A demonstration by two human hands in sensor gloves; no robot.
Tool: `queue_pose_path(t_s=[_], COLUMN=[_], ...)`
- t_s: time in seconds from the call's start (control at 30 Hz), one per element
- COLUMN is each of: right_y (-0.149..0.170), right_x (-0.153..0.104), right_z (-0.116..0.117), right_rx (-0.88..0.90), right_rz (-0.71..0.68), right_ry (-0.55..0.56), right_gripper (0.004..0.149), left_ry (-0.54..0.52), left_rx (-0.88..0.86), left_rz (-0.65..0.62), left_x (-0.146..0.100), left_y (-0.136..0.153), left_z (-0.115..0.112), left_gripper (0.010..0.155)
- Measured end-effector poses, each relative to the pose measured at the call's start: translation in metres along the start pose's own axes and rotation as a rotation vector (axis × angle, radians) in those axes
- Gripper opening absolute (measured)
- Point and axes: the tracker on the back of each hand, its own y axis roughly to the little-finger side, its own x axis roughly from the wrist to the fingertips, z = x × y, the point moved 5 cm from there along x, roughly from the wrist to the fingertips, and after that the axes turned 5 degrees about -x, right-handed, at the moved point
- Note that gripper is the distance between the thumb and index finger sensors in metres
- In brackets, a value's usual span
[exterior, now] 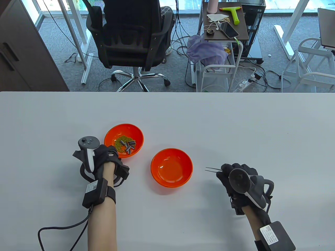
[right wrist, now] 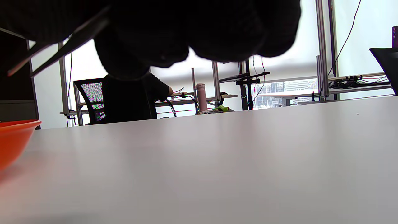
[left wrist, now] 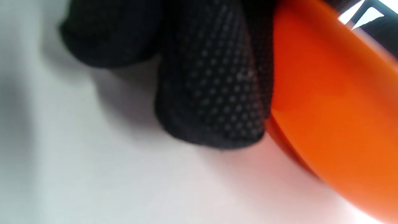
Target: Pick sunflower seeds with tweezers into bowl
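Observation:
An orange bowl at centre left holds green beans and several striped sunflower seeds. My left hand rests against its near left side; in the left wrist view the gloved fingers touch the bowl's outer wall. A second orange bowl stands empty in the middle. My right hand holds metal tweezers to the right of the empty bowl, tips apart and pointing left with nothing between them. In the right wrist view the tweezers show at top left and the bowl's rim at the left edge.
The white table stretches far and right of the bowls. A cable trails from my left wrist across the near left. Beyond the far edge stand an office chair and a cart.

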Motion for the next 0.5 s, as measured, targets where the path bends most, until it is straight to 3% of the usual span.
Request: queue_pose_path(t_s=[0.23, 0.5], right_y=[0.001, 0.004], right_x=[0.0, 0.0], right_z=[0.0, 0.001], right_rx=[0.003, 0.019], right_rz=[0.014, 0.039], right_ry=[-0.003, -0.005], right_gripper=[0.046, 0.049], left_ry=[0.043, 0.097], left_rx=[-0.03, -0.021], left_rz=[-0.064, -0.234], left_x=[-0.012, -0.056], left_y=[-0.002, -0.019], left_z=[0.013, 0.042], left_gripper=[0.051, 0.051])
